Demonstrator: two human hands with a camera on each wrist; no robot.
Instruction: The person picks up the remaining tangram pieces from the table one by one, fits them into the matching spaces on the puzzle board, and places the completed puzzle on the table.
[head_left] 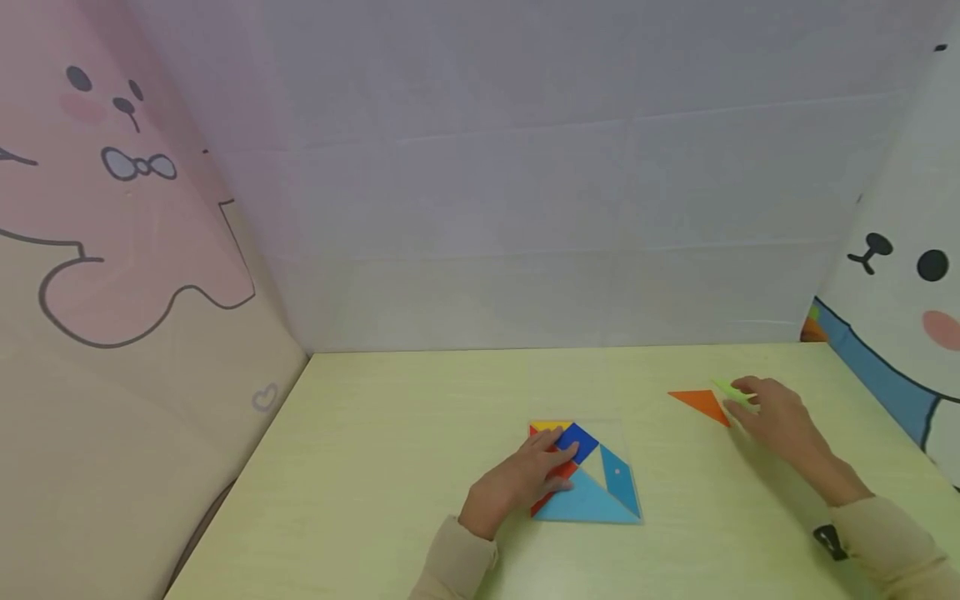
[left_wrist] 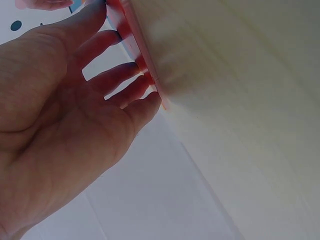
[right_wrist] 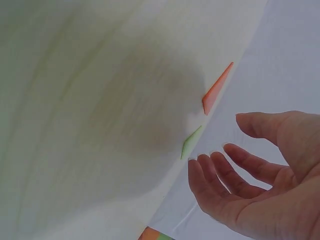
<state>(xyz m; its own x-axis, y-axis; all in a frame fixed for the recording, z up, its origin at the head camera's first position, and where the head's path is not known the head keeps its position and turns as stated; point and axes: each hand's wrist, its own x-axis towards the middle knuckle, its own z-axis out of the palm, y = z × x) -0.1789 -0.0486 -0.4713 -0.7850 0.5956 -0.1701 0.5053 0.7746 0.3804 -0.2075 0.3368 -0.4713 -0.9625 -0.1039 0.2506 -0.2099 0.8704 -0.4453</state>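
Note:
My left hand rests with fingers spread over a square clear tray of flat tangram pieces. It partly covers a red piece and a yellow one. Around its fingertips lie a dark blue square, a large light blue triangle and a blue parallelogram. Farther right, my right hand hovers above a small light green triangle, its fingers loosely bent and apart from it. Beside that lies an orange triangle, flat on the table.
The pale yellow table ends at a whitish cloth at the back. Cartoon-printed cloths hang at the left and right. Near the right sleeve is a small black object.

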